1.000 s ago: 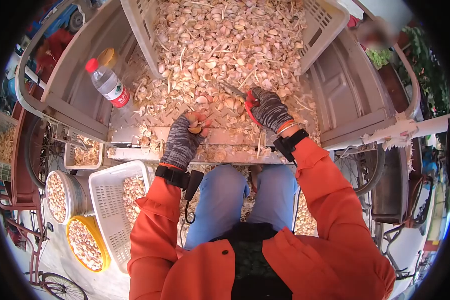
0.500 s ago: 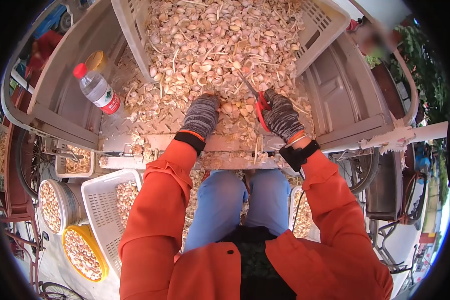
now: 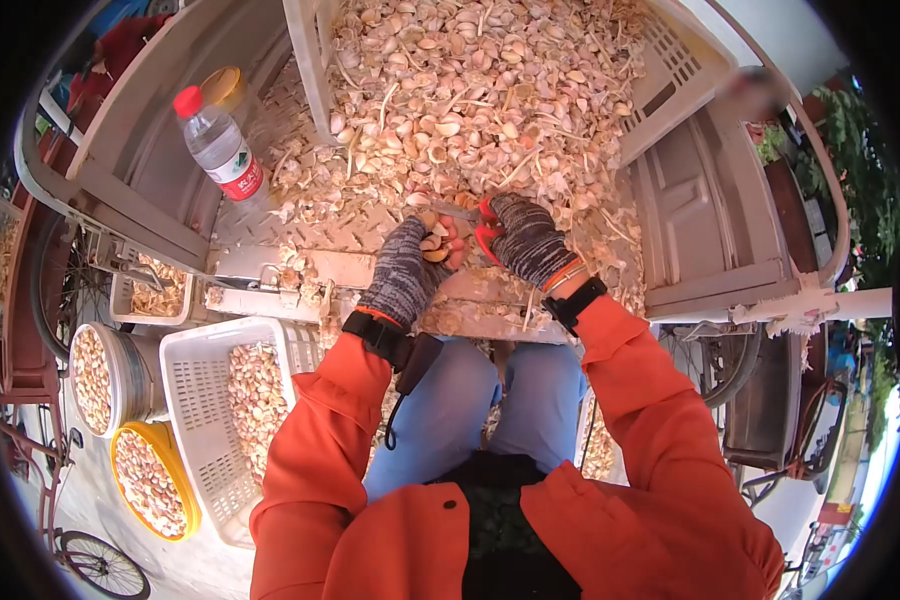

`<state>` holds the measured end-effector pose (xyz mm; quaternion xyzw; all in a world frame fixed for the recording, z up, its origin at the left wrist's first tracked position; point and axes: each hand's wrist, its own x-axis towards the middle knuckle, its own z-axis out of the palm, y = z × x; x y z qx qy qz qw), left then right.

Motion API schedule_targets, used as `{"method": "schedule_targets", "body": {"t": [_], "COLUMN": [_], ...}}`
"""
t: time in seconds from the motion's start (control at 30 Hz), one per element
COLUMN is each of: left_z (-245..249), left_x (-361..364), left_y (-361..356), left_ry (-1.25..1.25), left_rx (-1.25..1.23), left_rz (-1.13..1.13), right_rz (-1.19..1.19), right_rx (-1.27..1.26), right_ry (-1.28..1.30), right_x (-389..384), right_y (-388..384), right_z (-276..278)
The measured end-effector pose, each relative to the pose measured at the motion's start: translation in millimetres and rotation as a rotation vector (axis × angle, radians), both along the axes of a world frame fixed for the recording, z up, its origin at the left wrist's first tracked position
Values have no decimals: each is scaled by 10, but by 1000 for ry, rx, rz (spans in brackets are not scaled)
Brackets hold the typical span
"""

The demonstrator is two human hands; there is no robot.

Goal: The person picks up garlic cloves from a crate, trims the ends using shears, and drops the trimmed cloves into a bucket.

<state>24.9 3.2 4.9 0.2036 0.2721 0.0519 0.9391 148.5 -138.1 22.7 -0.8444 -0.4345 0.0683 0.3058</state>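
Note:
My left hand (image 3: 402, 268), in a grey knitted glove with bare fingertips, is turned palm up and curled round a few garlic cloves (image 3: 435, 242). In my right hand (image 3: 532, 240), gloved alike, is a pair of scissors (image 3: 486, 232) with red handles. Their blades point left, right at the cloves in my left hand. Just beyond both hands spreads a large heap of garlic cloves (image 3: 480, 100) mixed with dry skins and stalks, on the metal cart bed (image 3: 270, 230).
A water bottle (image 3: 218, 145) with a red cap stands at the left beside a yellow-lidded jar (image 3: 224, 88). White crate walls (image 3: 660, 90) flank the heap. Below left are a white crate (image 3: 195, 400), a white bucket (image 3: 120, 385) and a yellow bucket (image 3: 185, 490), all holding garlic.
My left hand has turned palm up and now shows cloves in it. My right hand has moved left and nearer to me, and the scissors have swung from pointing up to pointing left.

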Motion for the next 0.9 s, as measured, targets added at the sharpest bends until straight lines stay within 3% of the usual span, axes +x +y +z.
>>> {"method": "schedule_targets", "body": {"t": [0.07, 0.17, 0.23, 0.3, 0.37, 0.43, 0.5, 0.53, 0.57, 0.63, 0.7, 0.73, 0.83, 0.9], "left_z": [-3, -15, -19, -1, 52, 109, 234, 36, 89, 189, 258, 289, 369, 340], "left_x": [-43, -67, -85, -116, -160, -234, -361, -444, -513, -610, -666, -688, -765, -775], "left_y": [-19, 26, -20, -127, -287, -404, -455, -517, -551, -663, -763, -786, -796, -820], "left_ry": [-24, -49, -80, -107, -195, -292, -568, -309, -307, -291, -257, -279, -281, -323], "left_rx": [70, 192, 127, 68, -102, -212, -336, -336, -329, -218, -197, -105, 69, 137], "left_rz": [11, -39, -74, -134, -170, -187, -331, -238, -238, -154, -84, -27, 0, -17], "right_rz": [16, -80, -98, 84, 146, 293, 337, 296, 253, 207, 69, -62, -15, -38], "right_rx": [-26, -60, 37, 242, 255, 288, 257, 274, 291, 347, 270, 240, 37, 36], "right_ry": [-142, -60, -58, 493, 453, 819, 933, 835, 735, 818, 19, 22, -62, 13], "right_x": [-39, -27, -39, -86, -201, -311, -431, -448, -516, -638, -700, -623, -943, -1013], "right_y": [24, 43, -65, -182, -276, -352, -426, -459, -468, -560, -705, -825, -1106, -1181], "right_z": [2, 115, 321, 558, 698, 684, 734, 631, 636, 685, 682, 522, 850, 817]}}
